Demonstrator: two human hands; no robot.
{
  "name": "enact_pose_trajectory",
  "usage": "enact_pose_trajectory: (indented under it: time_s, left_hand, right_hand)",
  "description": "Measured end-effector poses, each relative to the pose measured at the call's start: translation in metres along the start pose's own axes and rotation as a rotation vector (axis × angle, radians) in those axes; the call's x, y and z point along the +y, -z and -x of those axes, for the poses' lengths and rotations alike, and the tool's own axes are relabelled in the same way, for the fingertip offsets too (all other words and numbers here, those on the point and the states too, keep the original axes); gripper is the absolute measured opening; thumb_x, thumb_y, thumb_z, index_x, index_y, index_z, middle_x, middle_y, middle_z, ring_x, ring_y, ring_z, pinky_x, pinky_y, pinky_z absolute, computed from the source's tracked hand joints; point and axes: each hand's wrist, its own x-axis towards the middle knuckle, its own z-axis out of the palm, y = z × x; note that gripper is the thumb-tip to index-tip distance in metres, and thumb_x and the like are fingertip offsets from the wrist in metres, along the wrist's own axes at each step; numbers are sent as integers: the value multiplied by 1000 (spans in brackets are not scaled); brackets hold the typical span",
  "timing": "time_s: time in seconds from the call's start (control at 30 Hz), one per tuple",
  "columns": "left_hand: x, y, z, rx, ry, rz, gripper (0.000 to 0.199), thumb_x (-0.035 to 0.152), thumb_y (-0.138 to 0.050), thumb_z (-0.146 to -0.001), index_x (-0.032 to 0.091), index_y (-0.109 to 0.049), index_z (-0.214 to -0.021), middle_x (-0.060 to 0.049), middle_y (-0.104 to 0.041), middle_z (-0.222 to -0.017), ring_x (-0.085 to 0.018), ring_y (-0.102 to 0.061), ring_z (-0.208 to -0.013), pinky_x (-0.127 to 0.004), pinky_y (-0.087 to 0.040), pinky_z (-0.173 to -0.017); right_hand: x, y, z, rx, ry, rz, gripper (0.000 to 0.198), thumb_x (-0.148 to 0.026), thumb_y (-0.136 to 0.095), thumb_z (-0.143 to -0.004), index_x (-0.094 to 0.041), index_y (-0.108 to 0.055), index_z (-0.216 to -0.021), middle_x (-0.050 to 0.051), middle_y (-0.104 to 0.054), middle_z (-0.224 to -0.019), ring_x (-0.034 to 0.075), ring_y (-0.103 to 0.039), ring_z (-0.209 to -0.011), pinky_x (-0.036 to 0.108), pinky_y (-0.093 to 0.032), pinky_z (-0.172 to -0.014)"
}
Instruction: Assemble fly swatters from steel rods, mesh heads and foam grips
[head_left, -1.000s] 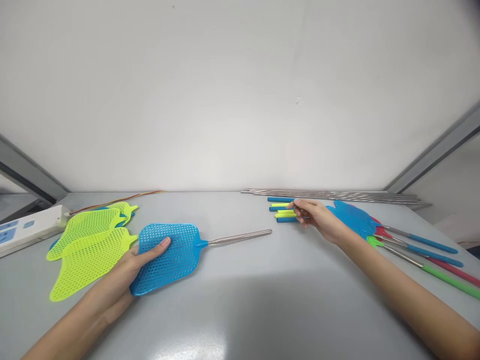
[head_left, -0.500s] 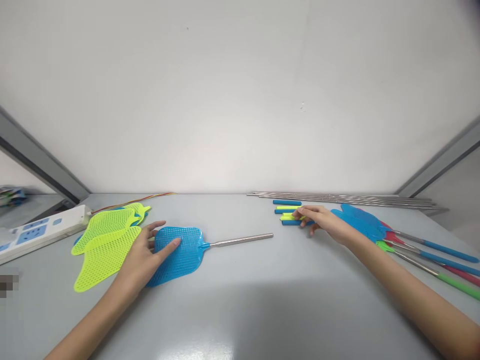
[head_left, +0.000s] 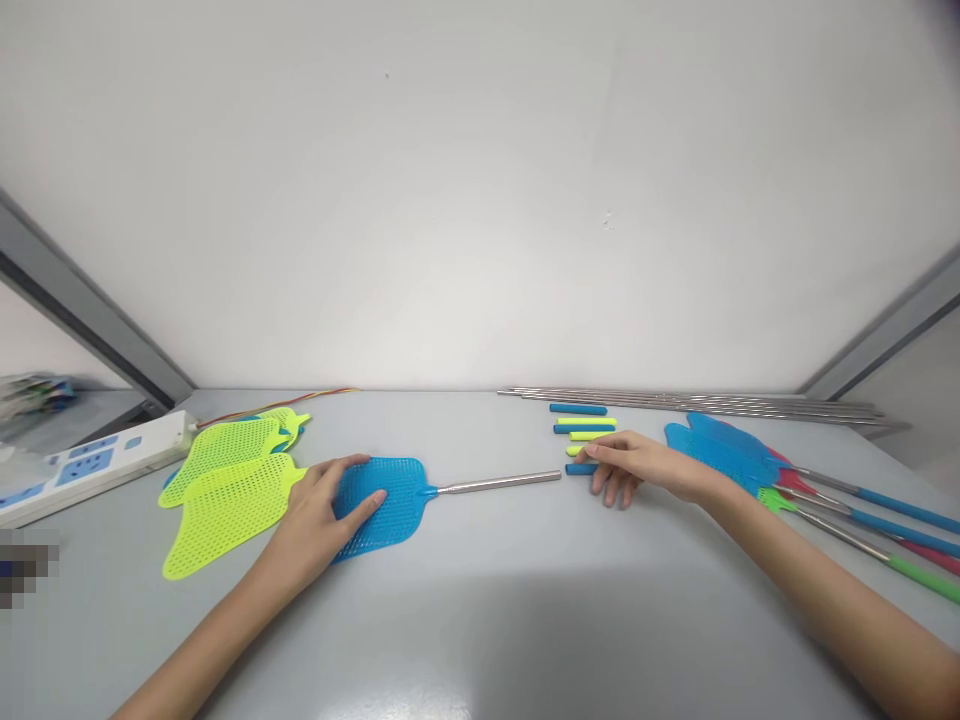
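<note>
The blue fly swatter (head_left: 401, 510) lies flat, its steel rod (head_left: 499, 482) pointing right. My left hand (head_left: 322, 505) rests on the left part of the swatter head, fingers stretched out and thumb apart on the mesh. My right hand (head_left: 626, 465) has its thumb and index finger on a blue handle sleeve (head_left: 579, 469), whose right end is hidden by the hand; the other fingers curl below. Behind that sleeve lie other sleeves in a row, among them a yellow one (head_left: 592, 436) and a blue one (head_left: 577, 409).
Yellow swatter heads (head_left: 229, 510) are piled at left, beside a white power strip (head_left: 97, 465). Thin steel rods (head_left: 690, 402) lie along the wall. At right, swatters with handles (head_left: 727, 455) in blue, red and green overlap.
My right hand has drawn the nearest blue sleeve toward me, out of the row. My left hand has slid right, further onto the swatter head. The view has shifted slightly.
</note>
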Motion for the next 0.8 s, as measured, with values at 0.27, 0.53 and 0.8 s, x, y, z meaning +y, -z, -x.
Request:
enact_pose_trajectory:
  time_s: [0.27,0.53,0.8]
  left_hand:
    - [3,-2,3,49,-96,-58,44,47,-40,-70,22,-46,-105,-7,-41,-106,-24,-38,-102,-37,-28,-88]
    - [8,-3,3,39,-158,-39,38,45,-39,-72,23,-47,-102,-5,-43,-105,-22,-40,-101,-36,-29,-87]
    - [20,2,11,-34,-284,-52,33,40,-35,-77,31,-46,-107,-1,-39,-119,-21,-33,-110,-38,-24,-91]
  right_hand:
    - [-1,-1,2,-11,-17,-46,48,-51,-43,-71,-12,-53,-99,12,-62,-82,16,-60,-62,25,-49,-51]
    - [3,2,-1,-7,-42,48,51,-51,-45,-69,-16,-46,-106,9,-63,-74,13,-57,-45,23,-46,-39]
    - [11,0,-6,-30,-61,113,41,-47,-48,-69,-16,-42,-96,6,-63,-64,9,-49,-32,18,-37,-29]
